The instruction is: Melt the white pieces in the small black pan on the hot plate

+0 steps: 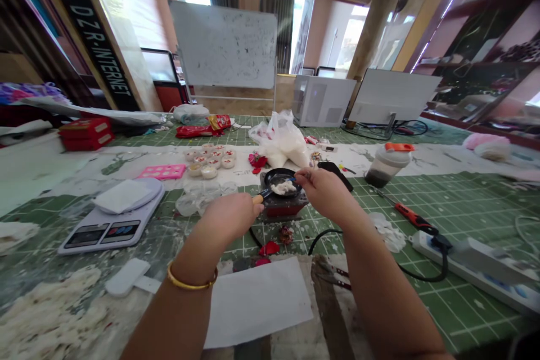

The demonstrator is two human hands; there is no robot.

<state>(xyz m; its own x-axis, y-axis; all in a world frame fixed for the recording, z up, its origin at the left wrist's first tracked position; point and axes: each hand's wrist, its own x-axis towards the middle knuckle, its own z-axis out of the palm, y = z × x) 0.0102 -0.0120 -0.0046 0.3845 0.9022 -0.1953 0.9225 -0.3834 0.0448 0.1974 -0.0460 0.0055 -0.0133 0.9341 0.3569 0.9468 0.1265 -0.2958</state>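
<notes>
A small black pan (pixel 273 177) with white wax-like lumps (pixel 283 186) in it sits on a small red and dark heater (pixel 282 208) on the green cutting mat (pixel 422 197). My left hand (pixel 231 215) is closed around the pan's wooden handle (pixel 257 198). My right hand (pixel 325 190) pinches a thin stirring tool (pixel 296 179) whose tip reaches into the white lumps. A gold bangle (pixel 190 282) is on my left wrist.
A digital scale (pixel 110 225) with a white pad lies left, near small filled cups (pixel 213 159) and a pink mould (pixel 163 171). A white sheet (pixel 257 301) lies near me. Right: power strip (pixel 472 261), orange-handled tool (pixel 411 217), lidded jar (pixel 386 164). A plastic bag (pixel 280 140) stands behind the pan.
</notes>
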